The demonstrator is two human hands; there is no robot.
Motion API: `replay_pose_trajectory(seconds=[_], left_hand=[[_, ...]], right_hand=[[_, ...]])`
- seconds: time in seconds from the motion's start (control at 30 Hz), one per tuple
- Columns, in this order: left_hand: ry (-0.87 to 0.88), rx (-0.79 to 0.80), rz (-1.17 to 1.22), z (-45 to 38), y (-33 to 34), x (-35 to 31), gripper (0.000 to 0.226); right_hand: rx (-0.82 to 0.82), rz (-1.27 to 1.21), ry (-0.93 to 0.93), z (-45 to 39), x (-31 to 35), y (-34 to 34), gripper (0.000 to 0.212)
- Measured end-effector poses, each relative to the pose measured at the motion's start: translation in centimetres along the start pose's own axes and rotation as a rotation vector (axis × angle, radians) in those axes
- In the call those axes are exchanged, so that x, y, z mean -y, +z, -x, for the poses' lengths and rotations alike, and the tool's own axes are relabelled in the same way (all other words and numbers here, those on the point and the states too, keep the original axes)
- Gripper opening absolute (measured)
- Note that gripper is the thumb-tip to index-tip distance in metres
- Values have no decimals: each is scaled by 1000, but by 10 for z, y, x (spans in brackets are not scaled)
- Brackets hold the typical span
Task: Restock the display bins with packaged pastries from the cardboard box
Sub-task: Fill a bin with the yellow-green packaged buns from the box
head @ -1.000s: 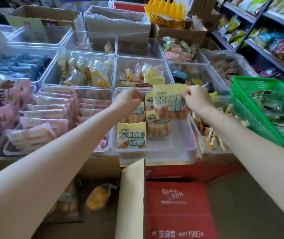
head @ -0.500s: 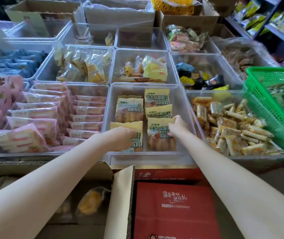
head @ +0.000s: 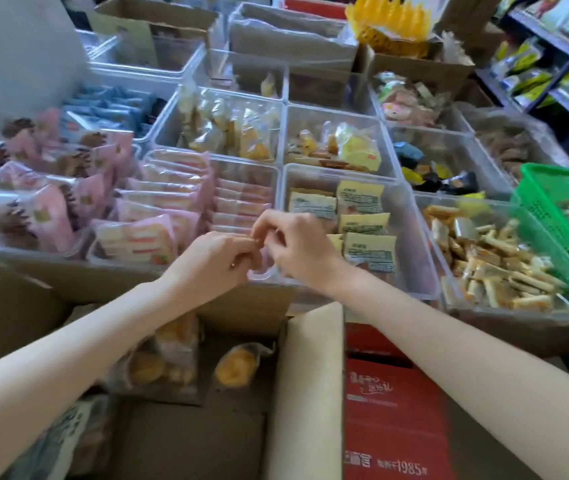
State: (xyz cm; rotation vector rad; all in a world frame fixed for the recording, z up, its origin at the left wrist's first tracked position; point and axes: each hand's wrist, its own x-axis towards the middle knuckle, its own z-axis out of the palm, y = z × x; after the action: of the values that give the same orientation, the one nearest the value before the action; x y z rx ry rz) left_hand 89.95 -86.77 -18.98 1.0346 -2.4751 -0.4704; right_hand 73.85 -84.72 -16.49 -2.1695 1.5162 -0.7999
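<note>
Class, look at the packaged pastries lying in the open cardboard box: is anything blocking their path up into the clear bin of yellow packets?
Both hands do: the left hand and right hand meet above the clear bin's near-left corner, over the packaged pastries.

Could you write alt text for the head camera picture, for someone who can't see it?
A person's left hand and right hand meet, fingers curled, over the near edge of a clear bin holding yellow pastry packets. An open cardboard box of pastries sits below.
</note>
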Motion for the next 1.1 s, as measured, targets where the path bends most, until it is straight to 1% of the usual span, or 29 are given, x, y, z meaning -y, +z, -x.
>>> replay_pose_trajectory(seconds=[0.13,0.2,0.3,0.37,0.4,0.47,0.5,0.57,0.6,0.7,0.77,0.83,0.9,0.97,1.03,1.1], left_hand=[[-94,173,-16,75,-36,46,22],[-203,220,-4,109,-47,67,28],[-346,343,-67,144,-56,96,23],[-416,437,-135,159,-55,112,22],[-448,484,-163,163,-55,118,23],[-498,569,-180,170,-52,128,27],[-517,605,-182,174,-51,133,30],[-538,648,-192,180,-47,145,37],[-542,655,-192,182,-45,150,39],[-543,648,-159,187,-36,160,43],[-500,615,-130,187,-30,162,46],[-429,629,-96,189,-22,164,48],[-392,730,-122,191,-13,164,52],[-374,827,-184,190,-8,160,50],[-373,873,-233,185,-9,151,44],[-350,871,-284,177,-13,144,40]], right_hand=[[232,24,-88,0,51,67,20],[351,32,-68,-3,66,100,21],[538,161,-12,-4,77,153,16],[686,213,93,0,79,188,16],[752,203,185,3,76,208,18],[801,131,391,6,70,240,23],[769,78,492,7,67,255,30],[655,-50,675,6,65,278,44],[610,-79,731,7,65,285,48],[524,-45,710,13,66,291,64],[448,-79,728,19,64,289,73],[392,-171,808,18,61,298,67],[324,-233,915,13,59,308,58],[249,-300,1025,10,58,314,50],[275,-321,1050,11,61,314,43],[277,-295,1029,12,62,307,45]])
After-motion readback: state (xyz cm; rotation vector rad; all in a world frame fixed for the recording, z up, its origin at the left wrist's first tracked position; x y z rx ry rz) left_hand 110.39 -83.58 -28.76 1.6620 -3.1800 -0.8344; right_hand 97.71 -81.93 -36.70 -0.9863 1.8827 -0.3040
